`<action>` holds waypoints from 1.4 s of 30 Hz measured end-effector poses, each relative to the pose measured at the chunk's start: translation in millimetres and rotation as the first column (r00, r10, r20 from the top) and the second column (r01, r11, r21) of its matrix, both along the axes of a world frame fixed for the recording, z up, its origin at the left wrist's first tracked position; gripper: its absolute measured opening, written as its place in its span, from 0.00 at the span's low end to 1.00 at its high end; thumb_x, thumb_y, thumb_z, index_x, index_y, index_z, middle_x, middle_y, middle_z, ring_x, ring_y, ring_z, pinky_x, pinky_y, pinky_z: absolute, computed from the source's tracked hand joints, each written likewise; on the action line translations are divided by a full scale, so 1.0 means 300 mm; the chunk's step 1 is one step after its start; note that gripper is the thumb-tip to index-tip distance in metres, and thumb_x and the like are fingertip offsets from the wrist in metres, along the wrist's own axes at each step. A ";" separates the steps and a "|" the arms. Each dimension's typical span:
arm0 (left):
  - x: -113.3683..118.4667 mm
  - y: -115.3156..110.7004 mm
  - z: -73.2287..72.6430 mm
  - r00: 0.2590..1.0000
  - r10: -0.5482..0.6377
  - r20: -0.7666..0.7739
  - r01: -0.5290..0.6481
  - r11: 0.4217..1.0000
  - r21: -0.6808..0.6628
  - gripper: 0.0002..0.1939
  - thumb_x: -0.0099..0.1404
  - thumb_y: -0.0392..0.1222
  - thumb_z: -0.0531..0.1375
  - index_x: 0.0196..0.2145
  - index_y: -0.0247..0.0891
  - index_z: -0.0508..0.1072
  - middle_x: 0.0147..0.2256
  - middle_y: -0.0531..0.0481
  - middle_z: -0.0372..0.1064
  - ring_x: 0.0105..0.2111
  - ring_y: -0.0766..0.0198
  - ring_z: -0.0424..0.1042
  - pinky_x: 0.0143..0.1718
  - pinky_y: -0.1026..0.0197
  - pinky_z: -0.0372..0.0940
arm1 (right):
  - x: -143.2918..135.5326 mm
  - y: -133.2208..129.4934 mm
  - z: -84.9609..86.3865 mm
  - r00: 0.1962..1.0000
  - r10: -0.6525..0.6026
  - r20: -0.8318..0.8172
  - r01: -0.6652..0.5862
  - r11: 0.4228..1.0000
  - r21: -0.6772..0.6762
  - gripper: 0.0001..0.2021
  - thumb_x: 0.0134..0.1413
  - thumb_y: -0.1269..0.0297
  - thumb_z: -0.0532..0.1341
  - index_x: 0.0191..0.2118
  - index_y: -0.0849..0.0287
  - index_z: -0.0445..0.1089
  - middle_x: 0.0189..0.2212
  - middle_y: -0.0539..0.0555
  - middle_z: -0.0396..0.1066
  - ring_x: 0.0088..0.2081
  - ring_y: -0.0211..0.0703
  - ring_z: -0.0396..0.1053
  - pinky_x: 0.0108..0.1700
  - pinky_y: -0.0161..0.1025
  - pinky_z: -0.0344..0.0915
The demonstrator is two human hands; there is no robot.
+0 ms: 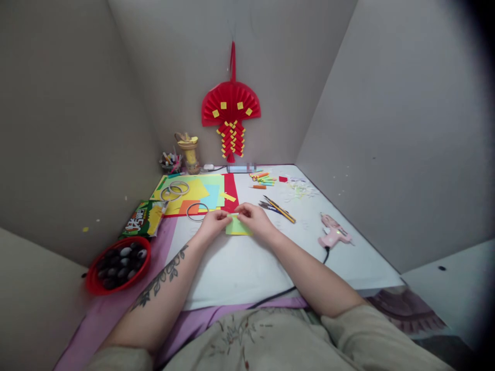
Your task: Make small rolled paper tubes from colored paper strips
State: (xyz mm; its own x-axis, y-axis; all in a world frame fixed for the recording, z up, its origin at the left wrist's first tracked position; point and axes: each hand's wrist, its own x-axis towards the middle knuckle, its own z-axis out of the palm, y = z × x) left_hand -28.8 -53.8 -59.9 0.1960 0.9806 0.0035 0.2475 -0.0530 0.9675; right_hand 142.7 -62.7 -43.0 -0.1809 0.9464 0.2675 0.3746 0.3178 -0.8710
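Left hand (215,222) and right hand (254,218) pinch the green paper (236,227) around its far edge, mid white table (240,273); exact grip's kinda blurry. Probably super light, creases easily, so hold the edges gently.

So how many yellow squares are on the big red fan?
4. On the red fan, the picture's left half has a lower square and a higher square; the right half has another higher square and another lower square. None looks hidden.
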 end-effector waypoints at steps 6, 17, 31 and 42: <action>0.003 -0.006 0.011 0.998 -0.012 -0.061 0.015 0.999 0.044 0.13 0.51 0.47 0.61 0.26 0.33 0.71 0.21 0.55 0.64 0.22 0.69 0.60 0.24 0.67 0.54 | 0.003 0.015 -0.030 0.999 -0.046 0.010 0.045 0.997 0.063 0.06 0.42 0.70 0.56 0.31 0.57 0.60 0.23 0.44 0.62 0.25 0.35 0.61 0.29 0.32 0.58; 0.017 -0.016 0.026 0.997 -0.013 -0.071 0.018 0.997 0.079 0.11 0.52 0.45 0.59 0.28 0.34 0.72 0.22 0.54 0.64 0.21 0.69 0.59 0.23 0.67 0.54 | 0.006 0.020 -0.033 0.999 -0.044 0.027 0.042 0.996 0.084 0.06 0.41 0.71 0.55 0.30 0.56 0.59 0.23 0.44 0.62 0.25 0.35 0.61 0.30 0.33 0.57; 0.026 -0.012 0.027 0.984 -0.012 -0.177 0.044 0.982 0.182 0.13 0.51 0.48 0.62 0.26 0.34 0.73 0.19 0.56 0.60 0.20 0.70 0.55 0.21 0.67 0.51 | -0.004 0.006 -0.016 0.998 -0.045 0.043 0.042 0.997 0.059 0.06 0.39 0.71 0.55 0.28 0.56 0.58 0.22 0.44 0.61 0.25 0.36 0.60 0.29 0.33 0.56; 0.023 -0.009 0.012 0.978 -0.038 -0.206 0.079 0.977 0.196 0.14 0.53 0.50 0.61 0.27 0.34 0.73 0.19 0.56 0.59 0.20 0.70 0.55 0.22 0.66 0.50 | -0.008 0.010 -0.014 0.999 -0.039 0.034 0.038 0.999 0.025 0.06 0.39 0.70 0.55 0.28 0.57 0.58 0.22 0.44 0.61 0.25 0.35 0.60 0.29 0.33 0.56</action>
State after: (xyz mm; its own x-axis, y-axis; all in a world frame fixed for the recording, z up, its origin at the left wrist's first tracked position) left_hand -21.7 -56.5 -56.4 0.2698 0.9503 0.1554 0.4250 -0.2624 0.8663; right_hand 140.4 -59.7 -47.2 -0.1540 0.9461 0.2851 0.4169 0.3238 -0.8493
